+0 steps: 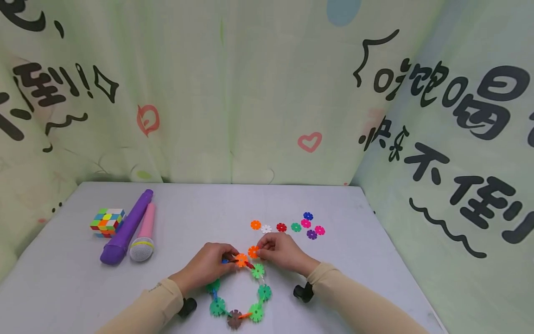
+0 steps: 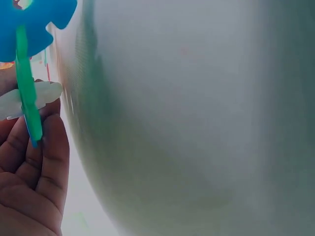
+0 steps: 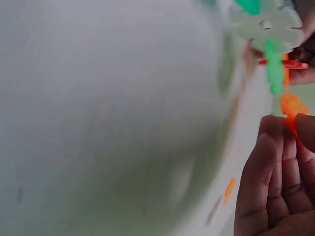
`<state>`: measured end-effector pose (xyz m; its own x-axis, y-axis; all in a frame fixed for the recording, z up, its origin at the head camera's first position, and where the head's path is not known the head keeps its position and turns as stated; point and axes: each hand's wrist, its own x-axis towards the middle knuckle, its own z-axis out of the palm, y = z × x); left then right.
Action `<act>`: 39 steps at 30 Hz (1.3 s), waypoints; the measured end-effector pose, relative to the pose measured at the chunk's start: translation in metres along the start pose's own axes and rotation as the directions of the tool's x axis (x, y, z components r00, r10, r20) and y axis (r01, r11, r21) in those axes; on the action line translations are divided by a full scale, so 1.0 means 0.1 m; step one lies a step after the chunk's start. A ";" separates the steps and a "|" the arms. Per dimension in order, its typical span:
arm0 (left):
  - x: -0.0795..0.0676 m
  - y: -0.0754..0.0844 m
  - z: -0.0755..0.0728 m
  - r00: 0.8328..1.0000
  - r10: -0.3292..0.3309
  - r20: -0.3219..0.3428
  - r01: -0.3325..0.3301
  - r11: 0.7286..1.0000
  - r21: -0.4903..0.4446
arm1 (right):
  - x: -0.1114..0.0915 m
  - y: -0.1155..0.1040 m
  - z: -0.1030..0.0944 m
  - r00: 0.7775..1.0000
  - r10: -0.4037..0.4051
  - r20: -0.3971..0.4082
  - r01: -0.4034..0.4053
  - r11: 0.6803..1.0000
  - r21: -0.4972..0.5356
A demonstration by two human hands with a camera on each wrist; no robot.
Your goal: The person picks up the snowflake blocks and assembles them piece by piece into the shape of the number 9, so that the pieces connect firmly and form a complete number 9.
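A ring of interlocking snowflake discs (image 1: pixel 256 313), mostly green with a brown one at the front, lies on the table. My left hand (image 1: pixel 207 265) holds its far left part, beside an orange disc (image 1: pixel 241 260) fitted into the ring. In the left wrist view a blue disc (image 2: pixel 34 29) and an edge-on green disc (image 2: pixel 27 83) stand at the fingertips. Between thumb and fingers, my right hand (image 1: pixel 285 253) pinches a separate orange disc (image 1: pixel 252 251), just right of the ring's orange one. The right wrist view shows this pinched disc (image 3: pixel 294 105) close below the ring.
Loose discs lie beyond the hands, among them orange (image 1: pixel 256 225), white (image 1: pixel 266 228), red (image 1: pixel 281 227) and green (image 1: pixel 296 227). At the left are a puzzle cube (image 1: pixel 107 222), a long purple toy (image 1: pixel 127 227) and a pink toy microphone (image 1: pixel 143 236). Printed curtains (image 1: pixel 250 93) hang behind the table.
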<state>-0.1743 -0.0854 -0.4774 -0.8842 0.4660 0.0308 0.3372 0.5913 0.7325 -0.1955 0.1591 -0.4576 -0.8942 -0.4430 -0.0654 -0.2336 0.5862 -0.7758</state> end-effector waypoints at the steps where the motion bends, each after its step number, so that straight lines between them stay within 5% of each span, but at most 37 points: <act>1: 0.00 0.00 0.00 1.000 -0.006 -0.002 0.006 1.000 0.003 | -0.01 0.00 0.00 0.999 -0.032 0.000 0.032 0.999 -0.038; 5: 0.01 -0.02 0.01 1.000 -0.020 -0.008 0.020 1.000 0.011 | -0.02 0.01 -0.01 0.991 -0.134 0.020 0.135 0.976 -0.172; 18: 0.02 0.02 0.01 1.000 -0.001 0.009 0.001 1.000 -0.005 | -0.04 -0.04 0.01 0.956 -0.287 0.061 0.291 0.896 -0.335; 34: 0.01 0.06 0.02 0.999 0.030 0.019 -0.031 0.999 0.014 | 0.01 -0.03 0.04 0.934 -0.350 0.068 0.351 0.869 -0.349; 39: 0.01 0.04 -0.02 0.998 0.027 0.060 -0.028 0.999 0.018 | 0.00 0.04 0.06 0.946 -0.312 0.084 0.323 0.896 -0.305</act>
<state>-0.1743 -0.0834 -0.4733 -0.8540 0.5202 0.0095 0.3674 0.5901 0.7189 -0.1944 0.1574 -0.4641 -0.7410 -0.6593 0.1271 -0.6142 0.5892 -0.5250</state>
